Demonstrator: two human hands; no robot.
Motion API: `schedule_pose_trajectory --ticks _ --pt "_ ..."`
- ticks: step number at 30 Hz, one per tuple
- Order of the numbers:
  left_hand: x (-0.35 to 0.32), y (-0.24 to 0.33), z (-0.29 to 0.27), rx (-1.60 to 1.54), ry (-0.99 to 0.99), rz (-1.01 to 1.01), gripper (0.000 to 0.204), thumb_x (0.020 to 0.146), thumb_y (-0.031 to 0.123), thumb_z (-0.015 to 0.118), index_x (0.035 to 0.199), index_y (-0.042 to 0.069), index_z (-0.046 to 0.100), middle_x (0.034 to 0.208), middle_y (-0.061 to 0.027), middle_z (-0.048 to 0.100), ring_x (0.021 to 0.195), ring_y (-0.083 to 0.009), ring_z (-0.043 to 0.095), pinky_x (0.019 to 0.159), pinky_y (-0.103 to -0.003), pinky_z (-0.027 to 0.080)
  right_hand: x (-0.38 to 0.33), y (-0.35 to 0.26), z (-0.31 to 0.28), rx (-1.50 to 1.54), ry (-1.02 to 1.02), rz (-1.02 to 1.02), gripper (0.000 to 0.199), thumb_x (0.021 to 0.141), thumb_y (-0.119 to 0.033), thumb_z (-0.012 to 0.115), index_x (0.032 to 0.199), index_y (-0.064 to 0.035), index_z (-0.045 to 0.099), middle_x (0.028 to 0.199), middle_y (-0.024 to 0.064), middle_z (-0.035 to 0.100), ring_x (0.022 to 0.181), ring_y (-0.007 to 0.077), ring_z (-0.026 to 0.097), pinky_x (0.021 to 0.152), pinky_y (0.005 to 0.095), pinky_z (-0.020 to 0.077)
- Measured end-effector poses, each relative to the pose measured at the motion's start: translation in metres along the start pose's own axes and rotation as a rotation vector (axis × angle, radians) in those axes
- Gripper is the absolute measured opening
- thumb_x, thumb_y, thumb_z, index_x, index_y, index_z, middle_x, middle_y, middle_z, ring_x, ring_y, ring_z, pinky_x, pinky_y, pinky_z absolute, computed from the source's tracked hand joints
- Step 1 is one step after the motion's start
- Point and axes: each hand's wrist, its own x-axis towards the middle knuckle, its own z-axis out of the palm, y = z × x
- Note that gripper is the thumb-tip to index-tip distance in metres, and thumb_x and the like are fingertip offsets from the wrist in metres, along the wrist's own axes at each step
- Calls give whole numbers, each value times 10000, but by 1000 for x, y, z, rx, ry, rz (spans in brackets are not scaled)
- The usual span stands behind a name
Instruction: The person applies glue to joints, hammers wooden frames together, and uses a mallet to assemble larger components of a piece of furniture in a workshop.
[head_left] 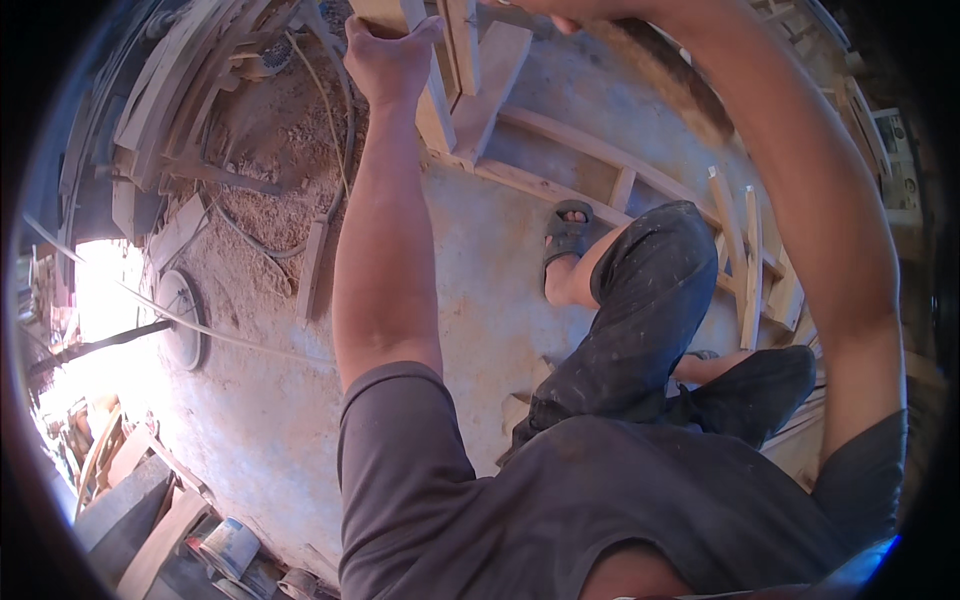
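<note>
- Left hand (392, 62) raised to the top of the view, fingers and thumb clamped around the lower end of a pale wooden plank (434, 100) that stands nearly upright.
- Right hand (560, 12) mostly cut off at the upper edge; only a sliver of knuckles visible, state of the fingers impossible to tell, forearm arching down the right side.
- Plank set against a wooden frame (560, 170) of light slats lying flat on the concrete floor (470, 260), just ahead of a sandalled foot (566, 232).
- Dark, dust-flecked trousers (650, 320) and a grey shirt (560, 500) filling the lower half, one knee bent forward.
- Sawdust (275, 150) heaped at upper left, crossed by a thin cable (330, 110) and ringed with stacked boards (170, 90).
- Short offcuts (750, 260) standing near the frame at right.
- Small metal bucket (228, 547) at lower left beside more timber.
</note>
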Motion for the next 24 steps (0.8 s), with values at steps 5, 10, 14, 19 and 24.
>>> schedule_pose_trajectory --ticks 5,10,14,19,24 --pt "-2 8 16 -51 -23 23 617 612 321 904 1005 -8 562 912 -116 678 803 -224 678 751 -344 551 -11 -11 -9 -103 222 38 244 848 -113 610 919 119 577 622 174 628 512 237 637 465 351 497" --pt "-4 10 5 0 -34 -11 626 610 334 902 1019 -3 569 936 -125 685 844 -222 681 770 -339 546 -2 -14 -7 56 270 23 231 849 -105 611 899 120 583 635 168 629 507 223 637 448 339 499" --pt "-6 15 4 -20 15 12 583 591 306 893 955 -1 556 906 -145 688 798 -260 690 746 -352 544 9 19 -6 198 -66 118 181 854 -105 620 853 74 592 659 124 624 496 191 621 444 328 488" --pt "-5 12 17 116 -16 5 660 550 439 909 959 17 611 958 -138 688 835 -264 679 776 -368 532 -105 44 2 392 201 289 159 836 -110 635 888 36 599 672 69 603 474 125 563 437 271 438" --pt "19 -66 15 731 -79 218 547 658 585 806 748 55 708 752 -69 680 650 -213 623 635 -352 514 -303 126 26 598 479 529 371 868 -212 678 1110 27 529 632 12 503 458 82 476 440 241 401"
